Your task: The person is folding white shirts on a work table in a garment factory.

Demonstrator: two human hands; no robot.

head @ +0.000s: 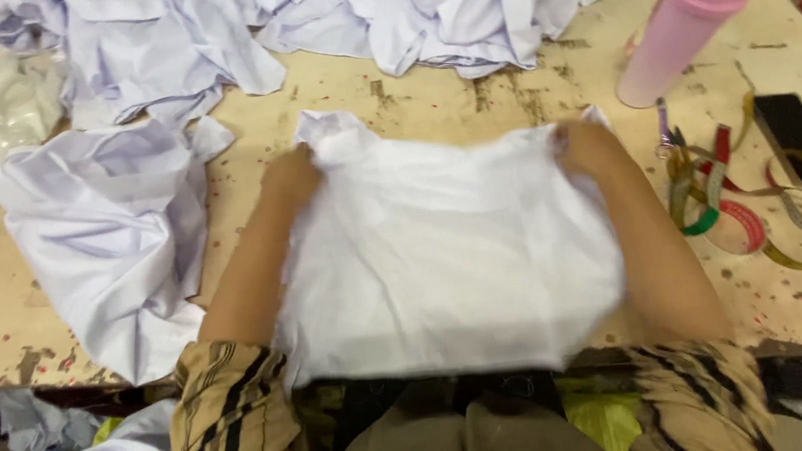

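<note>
A white cloth garment (444,251) lies spread on the worn wooden table (527,90) right in front of me, its near edge hanging over the table's front. My left hand (290,176) grips its far left corner, fingers closed into the fabric. At the far right corner my right hand (585,146) is closed on the cloth too. Both forearms run along the garment's sides. My sleeves are tan with dark stripes.
A crumpled pale lilac garment (106,239) lies to the left; a heap of similar garments (346,10) covers the far side. A pink bottle (685,27), a coloured tape measure (762,214) and a black phone (798,135) lie at right.
</note>
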